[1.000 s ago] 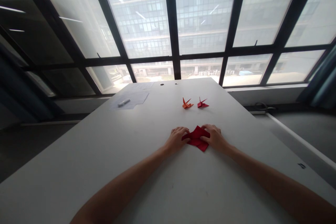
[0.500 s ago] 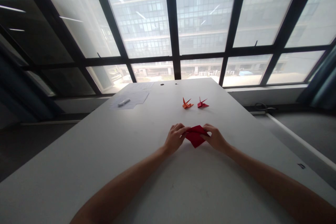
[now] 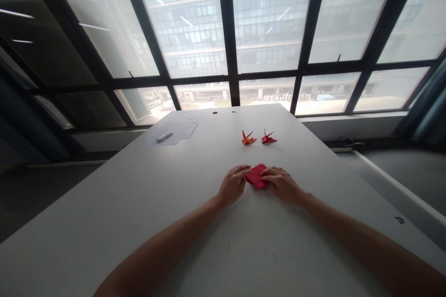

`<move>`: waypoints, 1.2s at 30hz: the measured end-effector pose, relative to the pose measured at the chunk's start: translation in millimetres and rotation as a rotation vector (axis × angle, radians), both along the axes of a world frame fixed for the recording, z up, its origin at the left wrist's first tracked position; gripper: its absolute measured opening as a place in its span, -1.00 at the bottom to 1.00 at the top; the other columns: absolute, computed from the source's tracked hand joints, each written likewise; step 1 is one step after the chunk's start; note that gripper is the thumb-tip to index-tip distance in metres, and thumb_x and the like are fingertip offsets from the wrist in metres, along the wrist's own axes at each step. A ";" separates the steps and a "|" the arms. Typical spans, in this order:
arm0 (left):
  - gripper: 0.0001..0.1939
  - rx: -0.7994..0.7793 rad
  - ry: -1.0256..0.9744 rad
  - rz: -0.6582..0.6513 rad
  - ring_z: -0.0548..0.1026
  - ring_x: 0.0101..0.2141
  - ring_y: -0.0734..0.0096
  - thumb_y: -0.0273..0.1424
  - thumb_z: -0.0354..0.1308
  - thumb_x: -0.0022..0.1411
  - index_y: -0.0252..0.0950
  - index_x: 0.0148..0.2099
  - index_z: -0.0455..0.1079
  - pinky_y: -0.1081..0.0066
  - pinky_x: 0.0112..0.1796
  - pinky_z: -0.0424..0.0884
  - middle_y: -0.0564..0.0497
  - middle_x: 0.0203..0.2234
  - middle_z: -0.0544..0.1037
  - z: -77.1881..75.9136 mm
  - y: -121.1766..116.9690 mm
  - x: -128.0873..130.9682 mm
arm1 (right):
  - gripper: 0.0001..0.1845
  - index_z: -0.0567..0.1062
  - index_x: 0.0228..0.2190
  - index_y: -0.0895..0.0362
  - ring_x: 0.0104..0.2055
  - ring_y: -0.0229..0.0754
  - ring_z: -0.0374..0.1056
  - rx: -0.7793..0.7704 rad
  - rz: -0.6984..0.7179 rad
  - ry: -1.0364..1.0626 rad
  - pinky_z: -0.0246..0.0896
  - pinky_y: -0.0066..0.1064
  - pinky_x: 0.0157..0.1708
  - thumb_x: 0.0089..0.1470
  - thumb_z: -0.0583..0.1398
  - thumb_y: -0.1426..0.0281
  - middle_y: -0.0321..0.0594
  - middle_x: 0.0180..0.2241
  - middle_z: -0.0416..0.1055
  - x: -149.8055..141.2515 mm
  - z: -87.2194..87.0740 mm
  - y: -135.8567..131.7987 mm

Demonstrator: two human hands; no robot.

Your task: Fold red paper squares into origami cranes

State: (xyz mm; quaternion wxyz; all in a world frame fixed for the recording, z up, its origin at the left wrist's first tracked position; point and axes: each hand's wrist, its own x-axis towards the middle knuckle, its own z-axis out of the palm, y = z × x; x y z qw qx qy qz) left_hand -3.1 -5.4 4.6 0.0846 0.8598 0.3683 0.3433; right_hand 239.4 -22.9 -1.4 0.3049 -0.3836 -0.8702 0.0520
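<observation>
Well, windows: a wall of black-framed glass (image 3: pixel 268 18) stands far ahead of the hands, an office block showing through it.
Table: a long white table (image 3: pixel 146 204) runs from beneath both forearms toward the glass.
Sheets: loose papers (image 3: pixel 174 130) lie well ahead of the left hand, a white pen (image 3: pixel 164 136) on top.
Cranes: an orange paper crane (image 3: pixel 248 138) and a red paper crane (image 3: pixel 268 137) sit just apart, ahead of both hands.
Paper: a red folded square (image 3: pixel 256 176) lies flat between the hands, turned like a diamond.
Left: the left hand (image 3: pixel 233 184) is half open and loosely curled, its fingertips against the square's left side, with no pinch that I can see.
Right: the right hand (image 3: pixel 280 184) lies open, fingers resting over the square's right corner, pressing rather than gripping.
Risk: I'd say a light touch could let the layers slide apart or spring open, and a sideways push could skew the creases.
</observation>
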 end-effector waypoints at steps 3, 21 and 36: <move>-0.58 -0.089 0.158 -0.057 0.31 0.21 0.26 -0.41 -0.05 0.38 -0.20 0.24 0.32 0.20 0.22 0.20 -0.05 0.20 0.38 -6.5 -0.8 2.7 | -0.60 0.57 -0.08 -0.04 0.03 -0.03 0.34 -0.055 0.058 -0.072 0.20 -0.15 0.08 0.06 0.18 0.50 -0.21 -0.03 0.49 -3.7 5.6 -6.5; -0.58 -0.171 0.121 -0.060 0.39 0.13 0.20 -0.48 -0.05 0.35 -0.22 0.19 0.38 0.16 0.20 0.24 -0.08 0.15 0.43 -11.0 3.0 2.6 | -0.64 0.62 -0.18 0.02 -0.04 -0.05 0.39 -0.038 0.033 0.110 0.29 -0.19 0.02 0.06 0.16 0.57 -0.18 -0.12 0.54 6.7 -13.5 15.0; -0.29 -0.241 0.183 -0.169 0.28 0.23 -0.03 -0.14 0.17 0.25 -0.33 0.35 0.18 0.12 0.23 0.21 -0.13 0.27 0.28 -8.5 12.5 -4.9 | -0.54 0.56 -0.03 0.11 0.00 -0.01 0.38 -0.109 -0.101 0.200 0.26 -0.15 0.06 0.09 0.06 0.59 -0.10 -0.07 0.54 11.2 -20.3 24.2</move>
